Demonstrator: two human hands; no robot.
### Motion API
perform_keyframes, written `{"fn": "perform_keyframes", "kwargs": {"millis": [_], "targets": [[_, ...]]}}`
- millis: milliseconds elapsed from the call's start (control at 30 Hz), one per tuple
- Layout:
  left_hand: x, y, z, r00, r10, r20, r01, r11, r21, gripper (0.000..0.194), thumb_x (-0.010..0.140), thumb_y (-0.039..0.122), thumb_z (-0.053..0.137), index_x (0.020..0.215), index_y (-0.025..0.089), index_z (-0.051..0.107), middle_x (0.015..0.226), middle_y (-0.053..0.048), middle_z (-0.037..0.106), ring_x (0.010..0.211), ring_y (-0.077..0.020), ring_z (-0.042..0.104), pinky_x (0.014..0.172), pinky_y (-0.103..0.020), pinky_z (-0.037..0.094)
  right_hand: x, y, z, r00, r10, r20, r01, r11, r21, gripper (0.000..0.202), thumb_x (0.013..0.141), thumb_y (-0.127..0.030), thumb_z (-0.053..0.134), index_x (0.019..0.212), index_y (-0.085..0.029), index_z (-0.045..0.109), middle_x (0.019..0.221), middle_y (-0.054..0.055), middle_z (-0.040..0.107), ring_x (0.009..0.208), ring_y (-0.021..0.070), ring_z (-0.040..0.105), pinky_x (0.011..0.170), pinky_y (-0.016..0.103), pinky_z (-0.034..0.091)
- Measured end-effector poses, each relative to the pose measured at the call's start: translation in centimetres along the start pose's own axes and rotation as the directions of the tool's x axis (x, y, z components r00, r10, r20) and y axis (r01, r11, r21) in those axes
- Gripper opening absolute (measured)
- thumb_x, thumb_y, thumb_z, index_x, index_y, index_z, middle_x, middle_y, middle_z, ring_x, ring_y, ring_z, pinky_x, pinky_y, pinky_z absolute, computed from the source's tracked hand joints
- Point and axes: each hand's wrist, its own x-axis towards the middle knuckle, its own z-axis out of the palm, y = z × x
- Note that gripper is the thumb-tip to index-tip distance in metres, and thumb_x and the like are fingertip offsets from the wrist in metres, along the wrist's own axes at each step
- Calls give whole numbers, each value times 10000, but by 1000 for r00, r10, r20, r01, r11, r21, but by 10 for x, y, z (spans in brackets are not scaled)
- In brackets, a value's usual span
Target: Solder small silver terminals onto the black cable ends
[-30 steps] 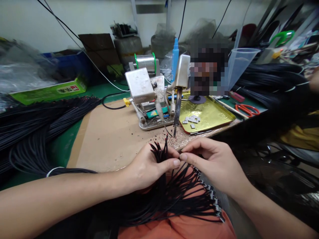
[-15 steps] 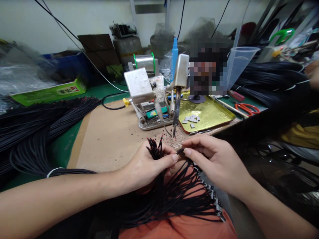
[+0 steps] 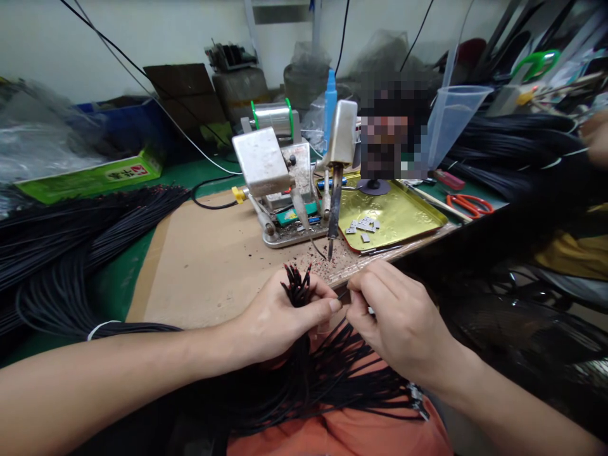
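Note:
My left hand is closed round a bundle of black cables, whose reddish tips stick up above the fingers. Its thumb and forefinger also pinch a thin dark cable end. On the other side of that end my right hand is closed, with thumb and fingertips on the same cable. More black cables with small metal connectors at their ends lie over the orange cloth on my lap. Just beyond my hands, a soldering iron points down from its metal stand.
A yellow tray with small metal pieces lies right of the stand. Orange-handled scissors and a clear plastic jug are farther right. Large black cable bundles lie left. Another person's hand shows at the right edge.
My right hand has turned, its fingers now curled in more tightly over the cable end and covering more of the connectors. My left hand has barely moved.

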Motion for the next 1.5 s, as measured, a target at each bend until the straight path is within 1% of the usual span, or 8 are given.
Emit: {"fn": "perform_keyframes", "kwargs": {"millis": [167, 300, 400, 500, 600, 900, 1200, 1500], "targets": [[1, -4, -2, 1000, 14, -18, -14, 1000, 0, 205, 815, 298, 718, 765, 103, 683, 552, -3, 601, 472, -80, 516, 441, -168, 383, 1, 13, -5, 972, 231, -40, -232, 972, -37, 138, 905, -103, 487, 803, -193, 513, 767, 37, 510, 732, 199, 494, 686, 351, 381], [1, -7, -2, 1000, 1, -25, -2, 999, -34, 213, 818, 317, 735, 806, 112, 682, 606, -20, 647, 506, -92, 559, 436, -161, 374, 2, 17, -16, 899, 391, 199, -424, 891, 161, 240, 960, -218, 517, 721, -214, 498, 679, -14, 527, 609, 146, 467, 584, 317, 340], [1, -6, -3, 1000, 12, -24, -13, 999, -43, 206, 797, 299, 767, 786, 108, 691, 601, -12, 645, 514, -84, 555, 444, -156, 374, 4, 12, -17, 861, 393, 324, -501, 766, 402, 166, 961, -242, 551, 805, -220, 602, 742, -17, 617, 664, 143, 548, 603, 292, 405], [2, -4, -3, 1000, 15, -28, -16, 998, -59, 231, 754, 309, 811, 751, 104, 703, 579, -5, 638, 521, -89, 561, 484, -170, 420, 5, 6, -15, 832, 377, 407, -554, 550, 624, 84, 932, -212, 603, 969, -235, 675, 885, -10, 701, 790, 152, 650, 697, 274, 502], [1, -3, -3, 999, 8, -44, -11, 997, -73, 255, 732, 331, 829, 749, 100, 721, 564, -4, 634, 506, -89, 551, 474, -175, 416, 4, 2, -13, 822, 397, 407, -564, 471, 678, 83, 919, -216, 632, 957, -234, 704, 884, -9, 722, 797, 147, 675, 726, 262, 531], [0, -1, 0, 999, 34, -25, -34, 999, 29, 160, 812, 231, 707, 761, 82, 739, 562, -1, 606, 523, -86, 535, 500, -173, 428, 3, 2, -16, 830, 432, 351, -554, 568, 609, 62, 892, -214, 655, 871, -221, 713, 806, -11, 715, 737, 136, 643, 677, 246, 511], [-2, 3, 0, 999, 35, -27, -33, 996, 81, 132, 806, 175, 664, 719, 86, 709, 526, 24, 554, 494, -69, 485, 473, -159, 380, 4, 3, -18, 814, 418, 403, -578, 521, 628, 79, 875, -198, 657, 829, -200, 722, 749, -8, 694, 685, 124, 597, 619, 230, 481], [2, -12, -3, 1000, 14, -27, -17, 996, -84, 175, 740, 255, 783, 758, 92, 725, 569, -4, 617, 512, -92, 544, 500, -190, 447, 0, -9, 2, 760, 525, 383, -559, 227, 798, 93, 844, -260, 733, 809, -176, 712, 741, -4, 705, 670, 104, 614, 631, 206, 494]]}}
